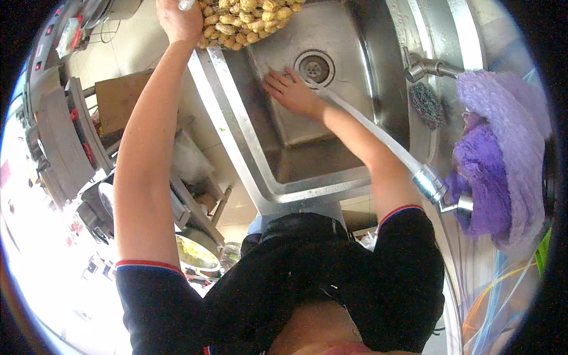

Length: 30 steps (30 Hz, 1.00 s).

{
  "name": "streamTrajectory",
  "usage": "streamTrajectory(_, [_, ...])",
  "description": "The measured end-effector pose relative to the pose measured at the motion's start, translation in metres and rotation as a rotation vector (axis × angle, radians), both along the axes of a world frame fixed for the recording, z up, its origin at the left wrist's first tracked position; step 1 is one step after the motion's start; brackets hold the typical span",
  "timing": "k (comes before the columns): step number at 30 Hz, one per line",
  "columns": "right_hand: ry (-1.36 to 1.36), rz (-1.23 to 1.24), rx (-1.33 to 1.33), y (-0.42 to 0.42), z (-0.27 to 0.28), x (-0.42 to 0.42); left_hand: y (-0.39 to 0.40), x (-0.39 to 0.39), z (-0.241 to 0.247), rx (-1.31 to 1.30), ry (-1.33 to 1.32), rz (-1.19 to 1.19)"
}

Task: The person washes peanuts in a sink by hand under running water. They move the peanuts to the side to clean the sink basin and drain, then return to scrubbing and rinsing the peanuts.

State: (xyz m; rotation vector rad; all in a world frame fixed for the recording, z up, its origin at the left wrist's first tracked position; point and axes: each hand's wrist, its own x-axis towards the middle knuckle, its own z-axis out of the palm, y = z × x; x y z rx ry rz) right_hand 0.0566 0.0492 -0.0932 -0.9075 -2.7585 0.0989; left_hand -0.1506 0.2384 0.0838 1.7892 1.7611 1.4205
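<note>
At the top edge, my left hand (pixel 179 20) is closed around whitish, seemingly plastic material (pixel 186 4) beside a mass of unshelled peanuts (pixel 244 20). What encloses the peanuts is partly out of view. They sit over the near-left rim of a stainless steel sink (pixel 337 128). Inside the basin, my right hand (pixel 290 91) holds nothing; its fingers are spread near the left wall, close to the round drain (pixel 314 69). A stream of water (pixel 368 124) runs from the chrome faucet spout (pixel 429 183) towards the drain, passing right beside this hand.
On the right ledge are a metal tap fitting (pixel 419 70), a dark wire scourer (pixel 427 106), and purple (pixel 481 173) and lavender cloths (pixel 519 133) hanging by the spout. At left stand a cardboard box (pixel 120 102) and a bowl with yellow food (pixel 195 255).
</note>
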Motion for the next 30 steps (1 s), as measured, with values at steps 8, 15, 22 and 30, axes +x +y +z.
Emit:
streamTrajectory(8, [-0.014, -0.192, -0.202, 0.051, 0.003, 0.067, 0.001, 0.010, 0.006, 0.136, 0.252, 0.033])
streamTrajectory(15, [0.380, -0.894, 0.129, 0.120, -0.006, 0.064, 0.000, 0.002, 0.008, 0.089, 0.261, 0.031])
streamTrajectory(22, [0.197, -0.440, -0.059, 0.066, -0.007, -0.038, 0.002, 0.003, 0.001, 0.045, 0.071, -0.015])
streamTrajectory(30, [-0.063, 0.410, -0.401, -0.043, 0.012, 0.097, -0.001, 0.009, 0.009, 0.114, 0.216, 0.002])
